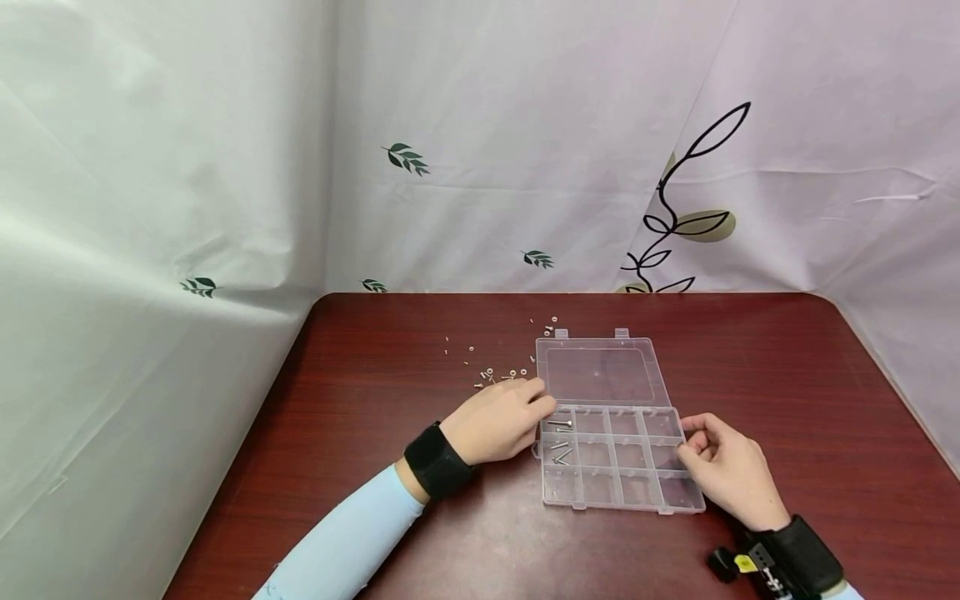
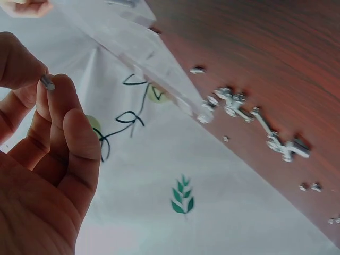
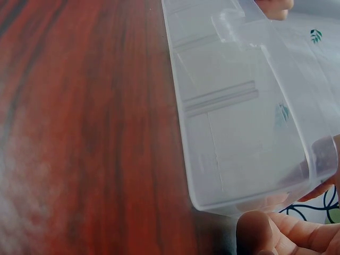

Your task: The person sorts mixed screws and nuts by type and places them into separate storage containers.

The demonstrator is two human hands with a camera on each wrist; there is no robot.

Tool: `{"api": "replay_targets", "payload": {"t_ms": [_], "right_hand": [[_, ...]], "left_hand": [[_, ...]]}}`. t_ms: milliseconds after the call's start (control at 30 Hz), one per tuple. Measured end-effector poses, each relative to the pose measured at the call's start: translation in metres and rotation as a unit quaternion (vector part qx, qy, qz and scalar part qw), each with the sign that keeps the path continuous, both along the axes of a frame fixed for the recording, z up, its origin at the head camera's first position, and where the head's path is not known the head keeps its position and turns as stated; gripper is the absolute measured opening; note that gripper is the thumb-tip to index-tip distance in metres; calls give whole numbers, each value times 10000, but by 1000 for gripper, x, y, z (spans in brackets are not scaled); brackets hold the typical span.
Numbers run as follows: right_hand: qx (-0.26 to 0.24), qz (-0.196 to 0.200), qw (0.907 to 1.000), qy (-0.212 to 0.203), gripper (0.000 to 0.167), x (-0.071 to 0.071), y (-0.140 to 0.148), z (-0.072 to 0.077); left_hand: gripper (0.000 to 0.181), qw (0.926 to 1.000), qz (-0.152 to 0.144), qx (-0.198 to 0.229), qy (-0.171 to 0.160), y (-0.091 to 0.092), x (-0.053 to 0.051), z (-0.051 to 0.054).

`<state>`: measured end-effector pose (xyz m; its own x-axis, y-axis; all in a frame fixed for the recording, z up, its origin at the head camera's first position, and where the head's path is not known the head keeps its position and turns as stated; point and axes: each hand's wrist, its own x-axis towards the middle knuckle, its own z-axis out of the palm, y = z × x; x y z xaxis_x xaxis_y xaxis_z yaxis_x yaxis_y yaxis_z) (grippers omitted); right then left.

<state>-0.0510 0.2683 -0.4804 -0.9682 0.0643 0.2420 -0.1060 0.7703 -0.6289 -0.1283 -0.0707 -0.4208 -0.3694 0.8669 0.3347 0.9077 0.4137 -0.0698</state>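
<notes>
At the left side of the compartment box [image 1: 624, 483], where the lid joins the tray, your left hand [image 1: 504, 418] hangs with thumb and fingertip brought narrowly together on one small metal piece [image 2: 48, 82]. The left wrist view shows the pinch clearly, but the piece itself is too blurred to classify as screw or spacer. On the opposite side of the box, your right hand [image 1: 726, 468] holds the right wall with bent fingers and thumb, so that the tray appears steadied.

The box lies flat on the table [image 1: 375, 400], its transparent lid [image 1: 603, 371] folded back on the far side. Note the leftmost column: screws [image 1: 560, 423] occupy the compartment nearest the lid, and several more fasteners [image 1: 561, 457] lie in the compartment just in front of it. Beyond the left side of the box, loose hardware [image 2: 234, 103], screws and nuts among it, lies scattered, part of it close to the lid's edge.

The step in hand is, by inference, the sorting of single pieces from the scatter into the box. On that reading, your next move calls for choosing the compartment that matches the piece, bringing the pinch over it, clear of the dividers, and parting thumb and finger low, while your right hand keeps the box from sliding.
</notes>
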Motion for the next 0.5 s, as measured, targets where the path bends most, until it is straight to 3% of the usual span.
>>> {"api": "replay_targets", "payload": {"t_ms": [200, 500], "right_hand": [[-14, 10, 10000, -10, 27, 0, 0, 0], [-7, 28, 10000, -1, 27, 1, 0, 0]], "left_hand": [[19, 9999, -137, -27, 89, 11, 10, 5], [14, 9994, -262, 78, 216, 23, 18, 6]]}}
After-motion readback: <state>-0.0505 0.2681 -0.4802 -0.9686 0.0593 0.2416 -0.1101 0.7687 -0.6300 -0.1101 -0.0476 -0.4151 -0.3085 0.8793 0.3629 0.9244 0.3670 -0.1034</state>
